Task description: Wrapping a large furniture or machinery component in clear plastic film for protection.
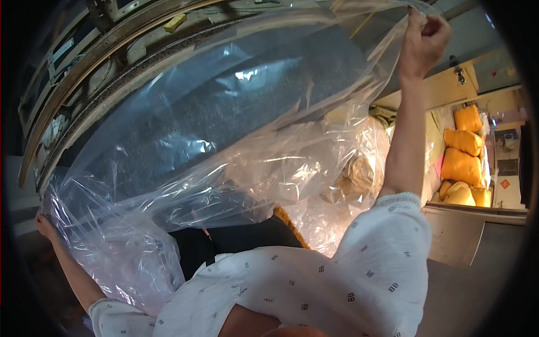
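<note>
A large clear plastic sheet stretches between my two hands, wrinkled and shiny. My right hand is raised at the upper right, its fingers closed on the sheet's far corner. Low at the left edge, my left hand is closed on the sheet's other side; its fingers are small and partly hidden. Through the film shows a broad dark grey-blue surface. Loose folds of the sheet hang in front of my body and bunch up below both arms.
A curved-looking wooden rail and a machine frame run along the far left, with a small yellow block there. At the right, several orange-yellow bundles are stacked beyond a pale panel. A wooden board stands behind my right forearm.
</note>
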`<state>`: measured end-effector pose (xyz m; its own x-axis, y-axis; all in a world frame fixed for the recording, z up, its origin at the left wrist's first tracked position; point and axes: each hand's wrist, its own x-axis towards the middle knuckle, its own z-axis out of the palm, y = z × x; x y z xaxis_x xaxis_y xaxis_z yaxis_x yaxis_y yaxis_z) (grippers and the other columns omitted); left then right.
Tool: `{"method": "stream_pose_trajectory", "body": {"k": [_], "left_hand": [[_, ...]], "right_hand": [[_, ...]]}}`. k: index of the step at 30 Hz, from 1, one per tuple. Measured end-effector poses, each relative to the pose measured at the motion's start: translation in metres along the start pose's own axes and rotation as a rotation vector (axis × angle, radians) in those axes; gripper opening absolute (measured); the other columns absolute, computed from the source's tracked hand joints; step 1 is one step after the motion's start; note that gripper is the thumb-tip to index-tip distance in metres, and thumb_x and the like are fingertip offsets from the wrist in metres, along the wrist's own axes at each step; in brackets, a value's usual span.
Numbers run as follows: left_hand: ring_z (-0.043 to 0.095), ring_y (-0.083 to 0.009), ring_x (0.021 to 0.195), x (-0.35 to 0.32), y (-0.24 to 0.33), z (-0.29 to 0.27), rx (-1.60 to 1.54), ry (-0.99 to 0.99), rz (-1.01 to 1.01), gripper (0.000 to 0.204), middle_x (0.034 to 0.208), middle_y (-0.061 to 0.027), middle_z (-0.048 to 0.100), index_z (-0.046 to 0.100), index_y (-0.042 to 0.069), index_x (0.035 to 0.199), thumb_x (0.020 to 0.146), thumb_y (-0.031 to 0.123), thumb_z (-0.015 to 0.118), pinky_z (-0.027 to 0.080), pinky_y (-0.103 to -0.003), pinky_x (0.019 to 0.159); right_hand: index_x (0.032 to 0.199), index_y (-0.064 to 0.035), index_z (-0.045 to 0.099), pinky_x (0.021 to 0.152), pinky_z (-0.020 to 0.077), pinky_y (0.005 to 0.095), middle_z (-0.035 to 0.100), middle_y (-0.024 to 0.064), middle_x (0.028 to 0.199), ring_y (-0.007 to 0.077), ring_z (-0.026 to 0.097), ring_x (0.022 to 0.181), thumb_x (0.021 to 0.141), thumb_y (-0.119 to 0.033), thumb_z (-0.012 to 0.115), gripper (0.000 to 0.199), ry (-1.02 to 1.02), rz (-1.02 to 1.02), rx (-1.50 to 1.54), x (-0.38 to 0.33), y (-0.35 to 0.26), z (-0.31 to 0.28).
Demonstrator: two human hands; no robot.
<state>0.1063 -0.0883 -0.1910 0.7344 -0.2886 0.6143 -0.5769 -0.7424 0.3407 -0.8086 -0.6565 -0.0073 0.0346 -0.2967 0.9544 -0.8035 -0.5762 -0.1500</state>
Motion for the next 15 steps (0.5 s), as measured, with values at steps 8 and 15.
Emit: {"method": "stream_pose_trajectory", "body": {"k": [8, 15], "left_hand": [[0.060, -0.0290, 0.073, -0.022, -0.037, -0.041, 0.245, -0.286, -0.111, 0.038, 0.085, -0.0176, 0.062, 0.063, 0.000, 0.094, 0.084, 0.032, 0.045, 0.045, -0.039, 0.066], [0.056, -0.0338, 0.088, -0.013, -0.052, -0.052, 0.719, -0.201, 0.260, 0.036, 0.099, -0.0204, 0.057, 0.055, -0.001, 0.101, 0.088, 0.029, 0.040, 0.045, -0.041, 0.074]], "right_hand": [[0.127, -0.0021, 0.041, 0.096, 0.0356, 0.0388, 0.026, 0.0202, 0.139, 0.0342, 0.034, 0.124, 0.073, -0.047, 0.066, 0.075, -1.163, 0.333, -0.128, -0.084, 0.071, 0.007], [0.101, -0.0028, 0.060, 0.084, 0.0428, 0.0365, 0.059, 0.0159, 0.103, 0.0276, 0.056, 0.098, 0.075, -0.040, 0.065, 0.045, -1.175, 0.218, -0.152, -0.033, 0.045, 0.041]]}}
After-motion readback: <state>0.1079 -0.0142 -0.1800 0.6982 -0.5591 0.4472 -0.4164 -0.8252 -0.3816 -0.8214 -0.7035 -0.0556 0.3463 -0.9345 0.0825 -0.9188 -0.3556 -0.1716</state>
